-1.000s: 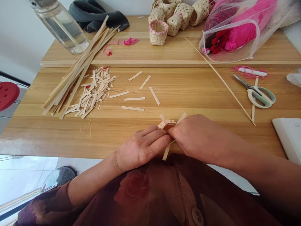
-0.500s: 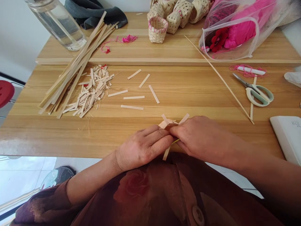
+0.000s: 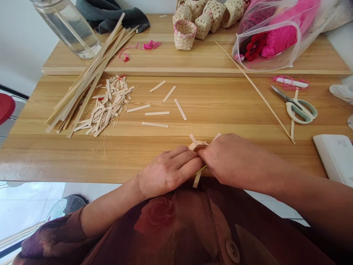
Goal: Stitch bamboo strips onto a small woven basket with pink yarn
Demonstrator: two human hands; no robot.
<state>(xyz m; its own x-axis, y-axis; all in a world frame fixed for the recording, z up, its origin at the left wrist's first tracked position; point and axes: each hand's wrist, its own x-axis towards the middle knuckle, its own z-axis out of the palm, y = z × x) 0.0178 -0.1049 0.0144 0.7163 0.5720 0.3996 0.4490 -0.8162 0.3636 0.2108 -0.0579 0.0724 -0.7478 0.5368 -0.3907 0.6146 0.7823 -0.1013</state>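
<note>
The left hand and right hand are both gripping a small bamboo weave between their fingers, its loose ends poking out, near the close edge of the wooden surface. Cut strips are lying farther out, with scraps beyond them on the left and scissors sitting off to the right.

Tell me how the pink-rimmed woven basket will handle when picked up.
The woven basket will probably feel light for its size, its walls being thin interlaced strips around a hollow. It may give slightly when squeezed, though the pink-bound rim likely stiffens it. Pushed high, it could tip.
</note>
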